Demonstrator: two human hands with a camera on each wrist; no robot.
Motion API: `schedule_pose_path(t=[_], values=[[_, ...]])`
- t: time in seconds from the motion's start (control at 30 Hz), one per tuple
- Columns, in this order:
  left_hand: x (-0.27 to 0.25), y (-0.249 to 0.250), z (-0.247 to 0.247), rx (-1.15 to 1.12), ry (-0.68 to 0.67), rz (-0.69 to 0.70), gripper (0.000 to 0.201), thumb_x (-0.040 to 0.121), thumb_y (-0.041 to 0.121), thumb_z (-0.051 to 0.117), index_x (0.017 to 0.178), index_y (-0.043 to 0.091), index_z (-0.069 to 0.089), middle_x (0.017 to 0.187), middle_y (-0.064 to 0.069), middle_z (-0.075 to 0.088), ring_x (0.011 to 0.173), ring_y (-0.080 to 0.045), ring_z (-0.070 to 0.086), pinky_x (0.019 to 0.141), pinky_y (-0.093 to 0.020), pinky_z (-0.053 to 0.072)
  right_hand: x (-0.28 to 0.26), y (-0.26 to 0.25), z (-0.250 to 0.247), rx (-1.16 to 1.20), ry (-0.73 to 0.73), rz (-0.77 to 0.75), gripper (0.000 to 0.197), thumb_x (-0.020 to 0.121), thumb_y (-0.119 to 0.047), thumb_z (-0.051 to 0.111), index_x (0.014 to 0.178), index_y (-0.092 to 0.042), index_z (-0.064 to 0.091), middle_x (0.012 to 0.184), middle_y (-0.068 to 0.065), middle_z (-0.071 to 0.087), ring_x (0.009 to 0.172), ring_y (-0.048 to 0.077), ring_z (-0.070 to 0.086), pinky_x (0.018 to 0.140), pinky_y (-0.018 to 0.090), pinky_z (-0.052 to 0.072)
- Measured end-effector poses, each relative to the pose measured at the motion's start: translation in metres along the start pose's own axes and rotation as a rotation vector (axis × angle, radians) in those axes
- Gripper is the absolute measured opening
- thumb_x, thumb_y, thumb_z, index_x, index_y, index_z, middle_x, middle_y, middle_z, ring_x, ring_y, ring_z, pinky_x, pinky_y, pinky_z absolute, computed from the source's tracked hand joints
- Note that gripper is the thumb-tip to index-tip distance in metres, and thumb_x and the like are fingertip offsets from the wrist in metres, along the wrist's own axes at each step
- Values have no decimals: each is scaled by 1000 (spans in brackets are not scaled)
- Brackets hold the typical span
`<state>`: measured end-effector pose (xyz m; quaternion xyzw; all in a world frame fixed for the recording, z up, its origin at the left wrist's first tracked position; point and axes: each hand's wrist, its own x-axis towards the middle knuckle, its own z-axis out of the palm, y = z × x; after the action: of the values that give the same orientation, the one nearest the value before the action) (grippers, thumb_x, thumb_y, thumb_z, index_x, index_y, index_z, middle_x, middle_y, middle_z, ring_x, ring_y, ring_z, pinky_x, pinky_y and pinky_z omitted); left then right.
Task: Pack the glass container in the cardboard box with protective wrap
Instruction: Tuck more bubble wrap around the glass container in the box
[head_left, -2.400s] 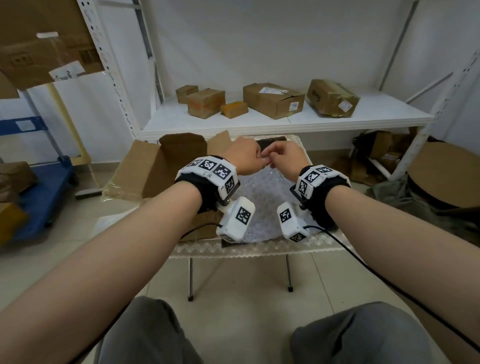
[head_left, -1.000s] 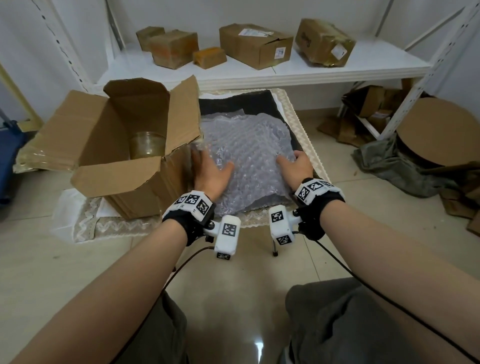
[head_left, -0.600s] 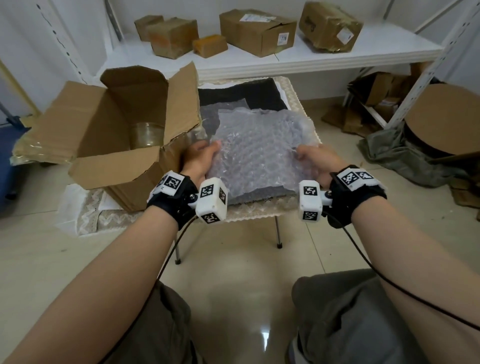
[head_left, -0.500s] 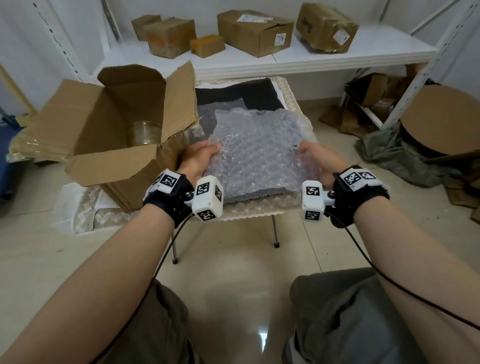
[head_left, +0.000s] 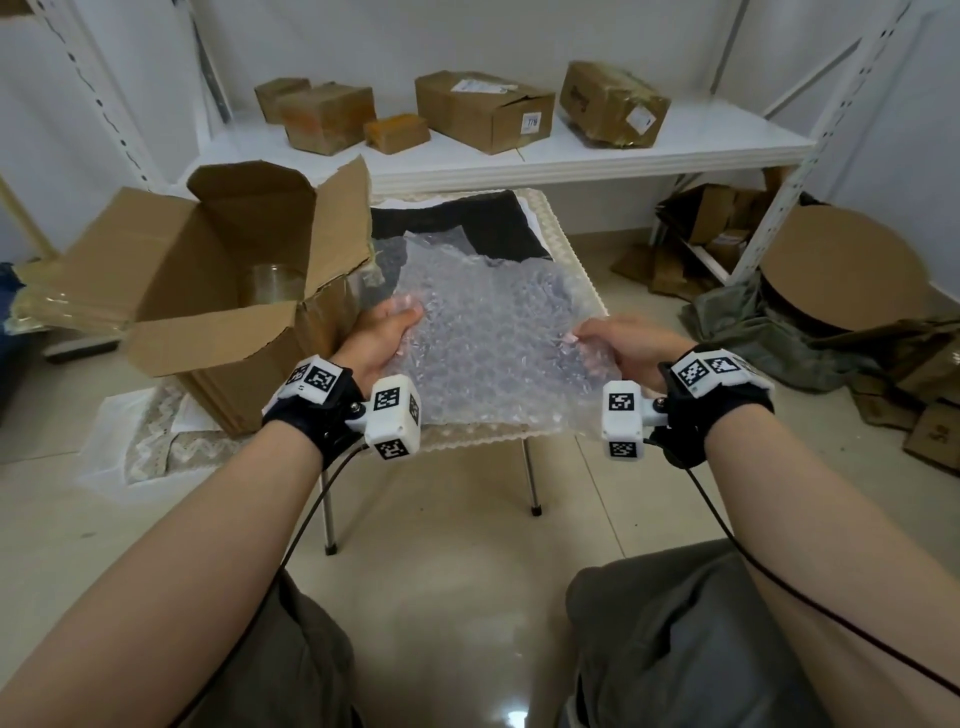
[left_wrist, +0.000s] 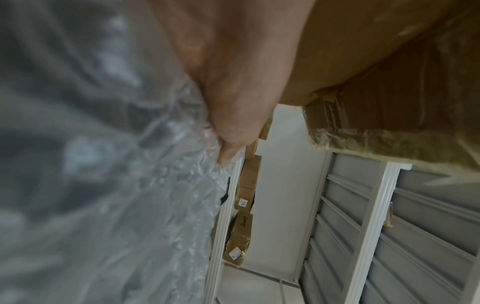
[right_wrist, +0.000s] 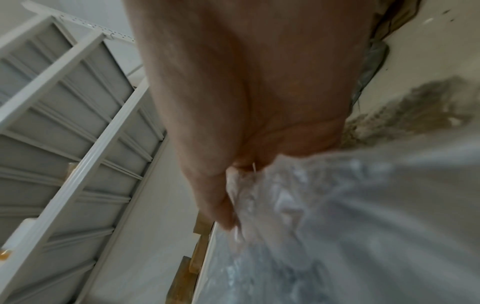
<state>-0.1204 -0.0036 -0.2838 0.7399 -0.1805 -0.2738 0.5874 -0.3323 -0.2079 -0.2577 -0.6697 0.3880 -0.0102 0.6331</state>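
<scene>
A clear bubble wrap sheet (head_left: 488, 332) hangs lifted above the small table (head_left: 566, 249), held at both sides. My left hand (head_left: 387, 327) pinches its left edge, thumb on top. My right hand (head_left: 615, 340) pinches the crumpled right edge. An open cardboard box (head_left: 208, 301) stands to the left, flaps up, with the glass container (head_left: 270, 283) inside near its right wall. In the left wrist view my left hand (left_wrist: 228, 131) grips the bubble wrap (left_wrist: 103, 185) next to the box flap (left_wrist: 389, 102). The right wrist view has my right hand (right_wrist: 233, 185) closed on the bubble wrap (right_wrist: 337, 226).
A black cloth (head_left: 457, 223) covers the far part of the table. A white shelf (head_left: 571, 161) behind carries several small cardboard boxes (head_left: 483, 111). Flattened cardboard and a round board (head_left: 841, 270) lie on the floor at the right. My knees are below the table's front edge.
Both hands went from pressing flat on the bubble wrap to gripping its side edges and lifting it off the table toward me. The box and container stayed put.
</scene>
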Motion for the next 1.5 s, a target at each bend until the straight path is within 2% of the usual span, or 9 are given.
schedule_pose_path(t=[0.33, 0.53, 0.67, 0.77, 0.9, 1.07, 1.23, 1.37, 1.5], values=[[-5, 2, 9, -51, -38, 23, 38, 101, 34, 51, 135, 19, 57, 119, 2, 64, 106, -12, 60, 86, -22, 49, -5, 3, -8, 217, 32, -113, 26, 95, -18, 60, 117, -6, 61, 108, 16, 68, 82, 25, 67, 73, 34, 58], [3, 8, -2, 77, -88, 81, 37, 103, 12, 39, 132, 31, 53, 69, 1, 47, 31, 0, 38, 32, -9, 28, -1, 8, -19, 296, -65, -173, 36, 100, -4, 43, 128, -18, 61, 114, 21, 67, 80, 29, 64, 65, 34, 59], [15, 7, -6, 103, -143, 38, 34, 101, 5, 35, 117, 22, 59, 102, 6, 62, 66, -6, 45, 55, -18, 40, 3, 11, -21, 360, -4, -132, 38, 100, -6, 39, 130, -12, 60, 128, 14, 64, 103, 37, 56, 90, 45, 50], [13, 6, -5, 74, -81, -44, 34, 104, 11, 32, 123, 12, 59, 115, -6, 64, 82, -12, 54, 70, -15, 45, 8, 9, -18, 437, 10, -65, 42, 101, -14, 37, 140, -6, 47, 116, 16, 69, 91, 31, 69, 80, 44, 58], [-13, 4, -9, -65, -112, -104, 27, 104, 11, 36, 85, 9, 54, 58, 2, 65, 62, -10, 57, 46, -11, 47, 12, 15, -17, 583, -47, -25, 54, 84, -26, 54, 133, -5, 52, 122, 19, 65, 116, 38, 60, 101, 54, 45], [-12, 16, -1, -343, -40, -94, 46, 105, 33, 37, 147, 13, 38, 107, -9, 63, 85, -22, 63, 69, -29, 52, 9, 12, -24, 636, -66, -94, 43, 88, -45, 57, 106, -7, 64, 92, 14, 68, 86, 29, 67, 88, 44, 52], [-13, 24, 5, -316, -155, -186, 38, 98, 44, 46, 92, 9, 61, 89, -13, 65, 73, -22, 64, 68, -30, 48, 7, 17, -25, 480, -45, -108, 22, 100, -6, 48, 117, -14, 59, 101, 12, 63, 84, 24, 66, 68, 34, 62], [-3, 10, -2, -167, -293, -268, 65, 72, 48, 80, 122, 11, 63, 128, -20, 62, 114, -31, 63, 85, -40, 57, 12, 18, -33, 491, 74, -144, 57, 86, 10, 61, 138, -10, 49, 130, 25, 57, 101, 33, 66, 69, 40, 62], [-15, 11, 1, -155, -274, -239, 29, 84, 18, 73, 111, 13, 65, 104, -12, 73, 87, -28, 73, 79, -40, 59, 3, 13, -24, 439, 110, -108, 38, 90, -1, 63, 127, -4, 58, 120, 20, 66, 100, 32, 68, 69, 40, 61]])
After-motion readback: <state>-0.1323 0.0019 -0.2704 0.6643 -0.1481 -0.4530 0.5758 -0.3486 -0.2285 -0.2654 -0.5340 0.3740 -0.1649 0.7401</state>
